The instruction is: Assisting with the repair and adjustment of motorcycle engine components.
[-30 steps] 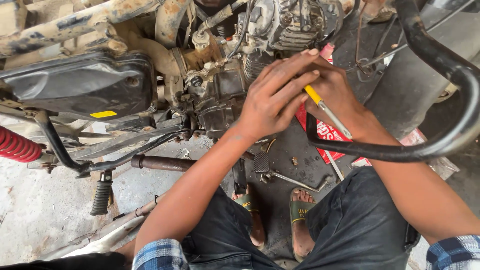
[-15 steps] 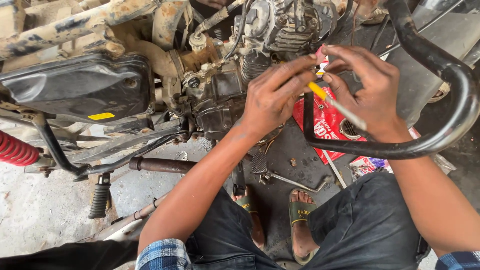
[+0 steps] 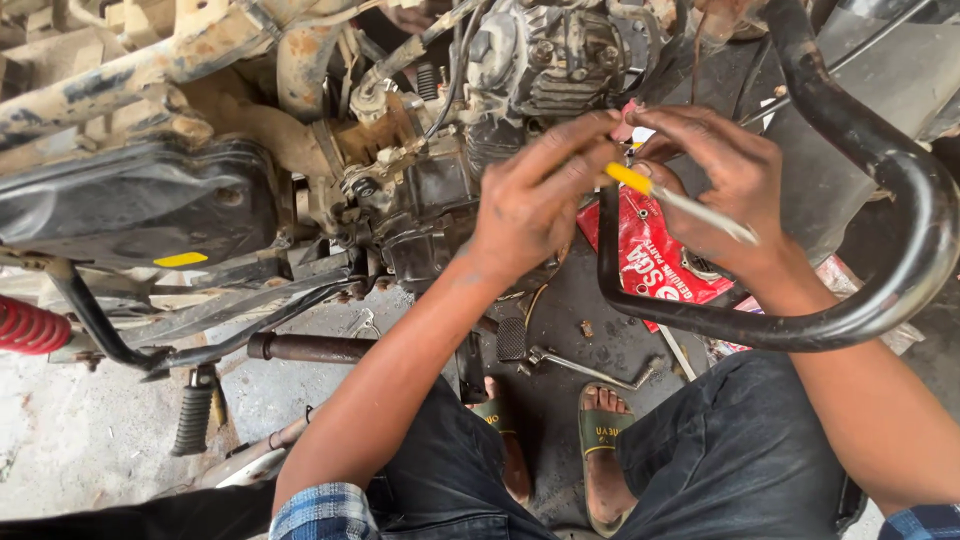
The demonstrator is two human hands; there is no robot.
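Note:
My left hand (image 3: 535,205) reaches up to the dirty motorcycle engine (image 3: 440,190), fingers pinched together near a small part that I cannot make out. My right hand (image 3: 725,190) sits just to the right of it and holds a screwdriver (image 3: 680,200) with a yellow handle and a pale shaft lying across the palm. The fingertips of both hands meet in front of the engine's cylinder (image 3: 545,50). A curved black crash guard bar (image 3: 850,315) runs under my right wrist.
A red packet (image 3: 650,260) lies on the oily floor below the hands. A kick lever (image 3: 580,365) and footpeg (image 3: 195,410) lie near my sandalled feet (image 3: 600,440). A red shock spring (image 3: 30,330) is at the left edge. A dark side cover (image 3: 140,205) hangs left of the engine.
Both hands have lifted off the engine side and drawn slightly apart. The right hand has opened out, showing the screwdriver lying across it.

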